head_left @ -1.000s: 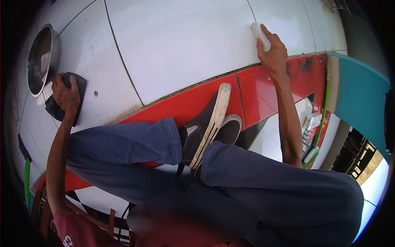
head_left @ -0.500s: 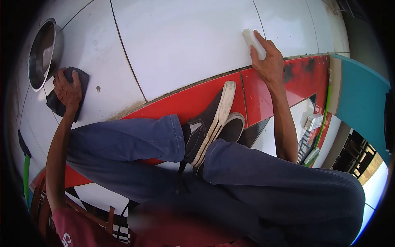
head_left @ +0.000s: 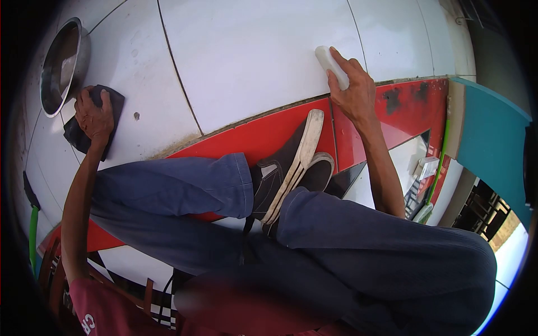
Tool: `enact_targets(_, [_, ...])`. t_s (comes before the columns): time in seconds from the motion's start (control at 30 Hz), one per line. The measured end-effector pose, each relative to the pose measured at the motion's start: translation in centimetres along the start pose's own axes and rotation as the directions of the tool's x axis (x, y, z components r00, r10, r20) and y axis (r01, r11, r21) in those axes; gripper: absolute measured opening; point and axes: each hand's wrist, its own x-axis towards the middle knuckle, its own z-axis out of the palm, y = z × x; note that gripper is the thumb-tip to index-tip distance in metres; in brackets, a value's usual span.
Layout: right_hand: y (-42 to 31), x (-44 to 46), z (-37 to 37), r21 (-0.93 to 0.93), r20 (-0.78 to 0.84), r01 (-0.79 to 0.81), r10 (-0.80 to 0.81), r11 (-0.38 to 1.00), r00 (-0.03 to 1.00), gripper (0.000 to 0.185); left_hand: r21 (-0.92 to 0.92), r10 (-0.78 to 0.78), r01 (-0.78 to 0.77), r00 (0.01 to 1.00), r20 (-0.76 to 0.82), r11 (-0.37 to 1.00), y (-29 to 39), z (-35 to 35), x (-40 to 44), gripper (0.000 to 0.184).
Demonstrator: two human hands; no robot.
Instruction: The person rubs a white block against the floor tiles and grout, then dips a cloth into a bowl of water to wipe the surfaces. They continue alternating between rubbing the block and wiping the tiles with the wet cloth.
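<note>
My right hand [head_left: 354, 92] grips a white, rounded, bar-shaped thing [head_left: 334, 68] against the white tiles, close to the red border. Its thumb lies along one side and the fingers along the other; the underside is hidden. On the left, my left hand [head_left: 94, 119] curls over a dark, angular black thing [head_left: 116, 106] lying on the tiles, and I cannot make out what it is. Just beyond that hand stands a round metal basin [head_left: 84, 61] holding what looks like water.
White tiles [head_left: 241, 50] with dark joints stretch ahead, bordered by red tiles [head_left: 246, 131]. My crossed legs and a dark shoe [head_left: 274, 168] fill the middle. At the right are a small white box [head_left: 427, 167], a green handle [head_left: 440, 162] and a teal panel [head_left: 493, 134].
My right hand has slid left and slightly downward over the tiles with the white bar-shaped thing. The left hand stays on the black thing; the whole view has shifted slightly.
</note>
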Motion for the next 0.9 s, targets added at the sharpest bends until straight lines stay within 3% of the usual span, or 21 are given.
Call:
enact_targets(0.17, [0.5, 0.3, -0.3, 0.052, -0.016, -0.005, 0.006, 0.999, 1.000, 0.050, 0.005, -0.003, 0.003, 1.000, 0.000, 1.000, 0.2, 0.0, 0.1, 0.042])
enact_targets(0.2, [0.6, 0.6, -0.3, 0.006, -0.036, -0.082, 0.082, 0.997, 0.996, 0.049, 0.005, -0.004, 0.004, 1.000, 0.008, 1.000, 0.2, -0.2, 0.2, 0.042])
enact_targets(0.33, [-1.1, -0.1, -0.4, 0.076, 0.124, 0.031, -0.040, 0.997, 0.991, 0.050, 0.005, 0.003, -0.003, 1.000, -0.008, 1.000, 0.1, 0.0, 0.1, 0.042])
enact_targets(0.43, [0.2, 0.8, -0.1, 0.051, -0.008, -0.042, 0.042, 0.998, 0.999, 0.050, 0.001, 0.003, -0.003, 1.000, 0.005, 1.000, 0.0, -0.1, 0.0, 0.042])
enact_targets(0.53, [-0.7, 0.1, 0.0, 0.075, 0.071, 0.098, -0.103, 0.992, 0.992, 0.048, -0.009, 0.000, 0.000, 1.000, 0.020, 1.000, 0.1, -0.3, 0.2, 0.041])
enact_targets(0.67, [-0.3, 0.5, -0.2, 0.007, 0.000, -0.017, 0.017, 1.000, 1.000, 0.049, -0.001, 0.002, -0.002, 1.000, -0.005, 1.000, 0.1, 0.0, -0.1, 0.041])
enact_targets(0.77, [-0.8, -0.2, -0.8, 0.077, 0.132, 0.061, -0.071, 0.995, 0.989, 0.048, -0.009, 0.012, -0.012, 1.000, -0.007, 1.000, 0.0, -0.1, 0.0, 0.041])
enact_targets(0.9, [2.4, 1.1, -1.0, 0.030, -0.029, -0.041, 0.042, 0.999, 0.999, 0.048, -0.014, 0.013, -0.014, 1.000, -0.004, 1.000, 0.1, 0.0, 0.0, 0.040])
